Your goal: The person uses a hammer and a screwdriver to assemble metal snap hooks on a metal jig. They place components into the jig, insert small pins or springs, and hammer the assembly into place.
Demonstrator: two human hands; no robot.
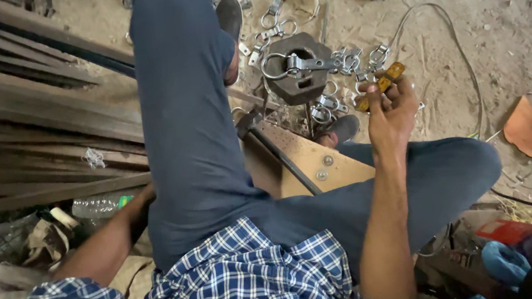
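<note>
The yellow-handled tool (380, 86) is gripped in the curled fingers of the right hand (393, 111) — long axis toward one o'clock; the metal block (298, 70) lies at ten o'clock, nearer this hand; the left hand's grip is hidden behind the thigh.

Two arms, one up and one down

The right hand (392, 105) is lifted with its fingers curled shut. The left hand (145, 194) reaches down beside the leg, mostly hidden.

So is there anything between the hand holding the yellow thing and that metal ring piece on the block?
Nothing visible. The right hand, holding the yellow tool, is beside the ring clamp on the block.
</note>
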